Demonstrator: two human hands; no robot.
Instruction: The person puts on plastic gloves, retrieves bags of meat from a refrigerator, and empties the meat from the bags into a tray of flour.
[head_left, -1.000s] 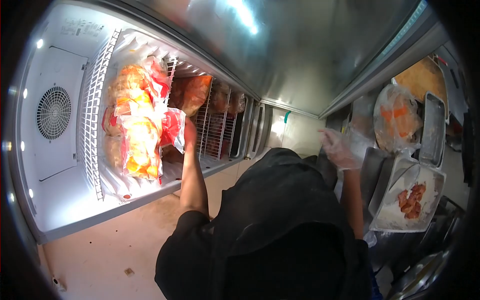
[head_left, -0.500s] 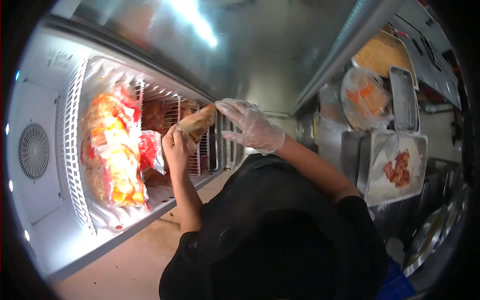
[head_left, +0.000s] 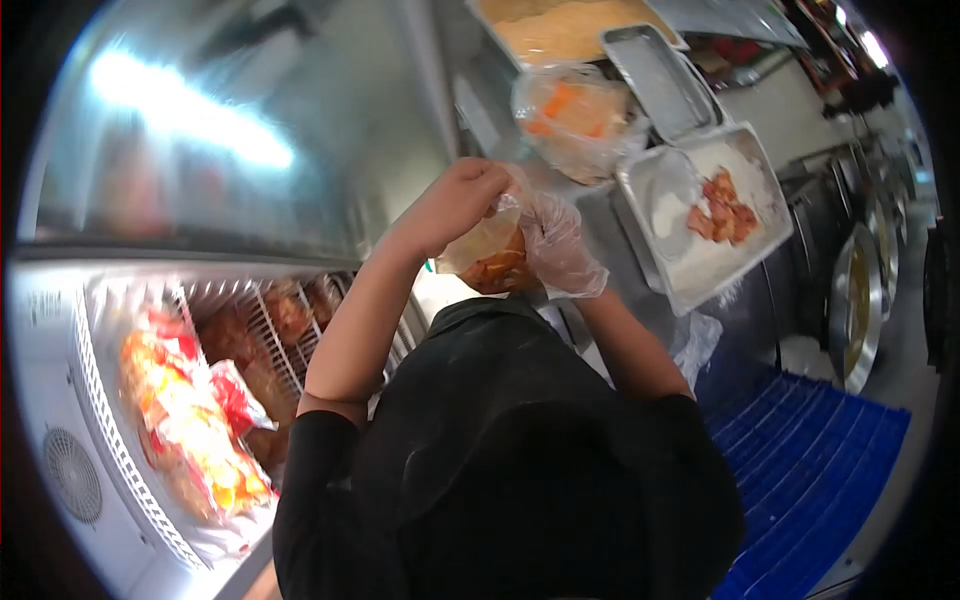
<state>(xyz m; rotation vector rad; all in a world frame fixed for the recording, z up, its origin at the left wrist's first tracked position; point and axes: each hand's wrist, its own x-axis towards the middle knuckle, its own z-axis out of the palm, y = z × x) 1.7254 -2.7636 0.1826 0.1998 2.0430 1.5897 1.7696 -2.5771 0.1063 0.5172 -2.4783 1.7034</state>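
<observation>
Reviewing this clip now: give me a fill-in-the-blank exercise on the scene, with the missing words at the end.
1. The left hand on the clear bag is bare; the right hand wears a plastic ____.
2. Reddish pieces in the tray lie on powder coloured ____.
3. The ridged mat at the picture's lower right is coloured ____.

Missing words: glove; white; blue.

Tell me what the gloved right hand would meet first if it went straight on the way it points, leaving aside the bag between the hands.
Probably the left hand: it lies close ahead of the gloved right hand, at the top of the bag. Overlap makes depth hard to judge.
</observation>
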